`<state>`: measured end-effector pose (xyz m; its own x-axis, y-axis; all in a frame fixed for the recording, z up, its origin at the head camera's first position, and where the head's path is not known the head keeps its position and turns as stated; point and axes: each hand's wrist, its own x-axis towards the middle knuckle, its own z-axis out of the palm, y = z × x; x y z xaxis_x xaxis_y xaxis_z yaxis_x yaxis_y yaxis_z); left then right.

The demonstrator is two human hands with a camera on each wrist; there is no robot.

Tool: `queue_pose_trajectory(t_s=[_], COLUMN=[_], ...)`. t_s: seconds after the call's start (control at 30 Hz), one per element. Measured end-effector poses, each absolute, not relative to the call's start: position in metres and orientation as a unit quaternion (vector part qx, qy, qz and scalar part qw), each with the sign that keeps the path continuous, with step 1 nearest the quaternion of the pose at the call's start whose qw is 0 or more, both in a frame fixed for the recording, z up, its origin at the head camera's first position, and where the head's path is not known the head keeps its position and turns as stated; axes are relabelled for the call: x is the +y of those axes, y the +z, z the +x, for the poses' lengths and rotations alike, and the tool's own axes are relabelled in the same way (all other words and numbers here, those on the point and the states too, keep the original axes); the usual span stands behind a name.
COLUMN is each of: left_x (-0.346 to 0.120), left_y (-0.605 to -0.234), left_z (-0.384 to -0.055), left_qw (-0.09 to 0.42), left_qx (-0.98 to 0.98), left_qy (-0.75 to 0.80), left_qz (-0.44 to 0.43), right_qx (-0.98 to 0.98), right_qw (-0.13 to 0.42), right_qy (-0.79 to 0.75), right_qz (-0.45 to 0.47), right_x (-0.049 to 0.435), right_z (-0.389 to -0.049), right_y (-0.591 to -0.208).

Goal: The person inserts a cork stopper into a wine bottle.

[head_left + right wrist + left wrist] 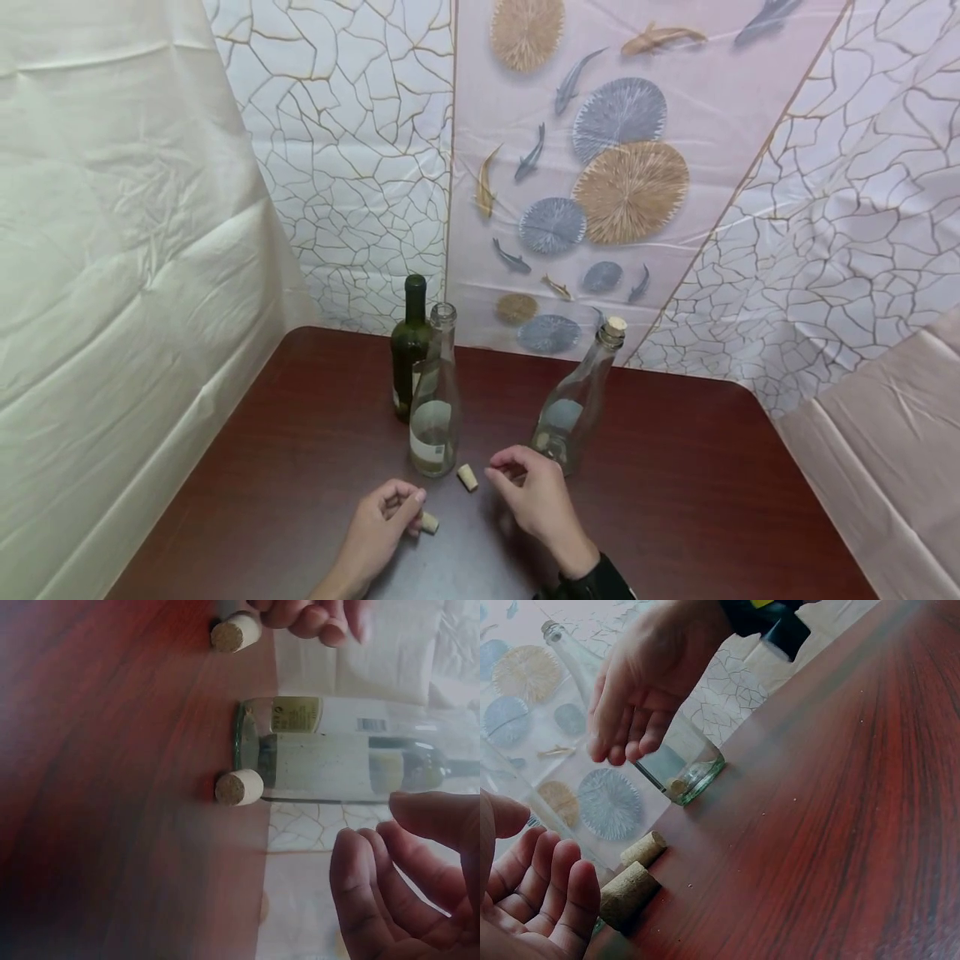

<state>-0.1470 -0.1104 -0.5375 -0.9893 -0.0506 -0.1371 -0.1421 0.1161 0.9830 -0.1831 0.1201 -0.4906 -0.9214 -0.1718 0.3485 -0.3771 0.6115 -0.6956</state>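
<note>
My left hand (381, 527) hovers low over the table with loosely curled fingers, beside a small cork (430, 523). In the left wrist view that cork (630, 894) lies just past the fingertips, with nothing seen gripped. My right hand (538, 497) has its thumb and fingers apart with nothing between them, near a second cork (467, 477). Behind this cork stands an uncorked clear glass bottle (433, 425) with a pale label. Another clear bottle (588, 387), beyond my right hand, has a cork (616, 326) in its mouth; a small brownish piece shows inside its base.
A dark green bottle (408, 354) stands behind the open clear bottle, partly covered by it. The brown wood-grain table (697, 492) ends at patterned cloth (352, 167) at the back and plain pale cloth (112, 250) on the left.
</note>
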Motion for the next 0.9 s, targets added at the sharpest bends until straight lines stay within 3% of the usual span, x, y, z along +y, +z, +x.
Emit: queue_pose_trajectory(t_s=[0.37, 0.9], left_x=[-0.112, -0.115], left_y=[-0.537, -0.537], left_z=[-0.147, -0.146], left_qw=[0.018, 0.036], left_qx=[0.732, 0.727], left_qy=[0.68, 0.684], left_qz=[-0.045, -0.049], right_qx=[-0.923, -0.95], right_qw=[0.109, 0.033], right_qy=[0.325, 0.267], right_qz=[0.176, 0.158], right_x=[0.102, 0.084], right_z=[-0.202, -0.209], right_y=[-0.496, -0.513])
